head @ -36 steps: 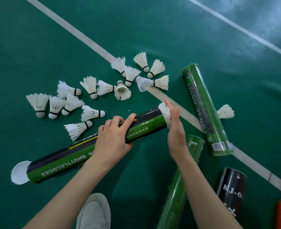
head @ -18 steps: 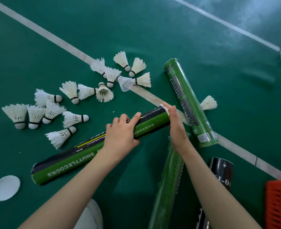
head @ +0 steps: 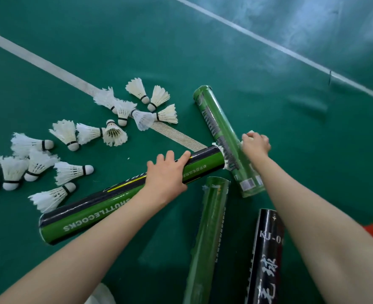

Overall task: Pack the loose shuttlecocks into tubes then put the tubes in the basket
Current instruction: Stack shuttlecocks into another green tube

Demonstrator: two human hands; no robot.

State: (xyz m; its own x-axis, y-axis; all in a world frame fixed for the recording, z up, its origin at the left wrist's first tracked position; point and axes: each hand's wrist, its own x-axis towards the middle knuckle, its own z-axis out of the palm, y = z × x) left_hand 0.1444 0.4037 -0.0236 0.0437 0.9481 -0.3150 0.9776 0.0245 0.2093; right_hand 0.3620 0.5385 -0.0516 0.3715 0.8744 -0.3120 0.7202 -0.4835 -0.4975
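Left hand [head: 167, 177] fingers clamped round green-black tube [head: 124, 194] printed "SHUTTLECOCKS". Right hand [head: 255, 144] fingers closed on loose shuttlecock [head: 251, 133] beyond green tube [head: 225, 137]. Black tube [head: 266, 255] lettered "KJ-0".

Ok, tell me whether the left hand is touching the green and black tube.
Touching. The head view shows the left hand laid over the green and black tube, fingers curled across its top, no gap.
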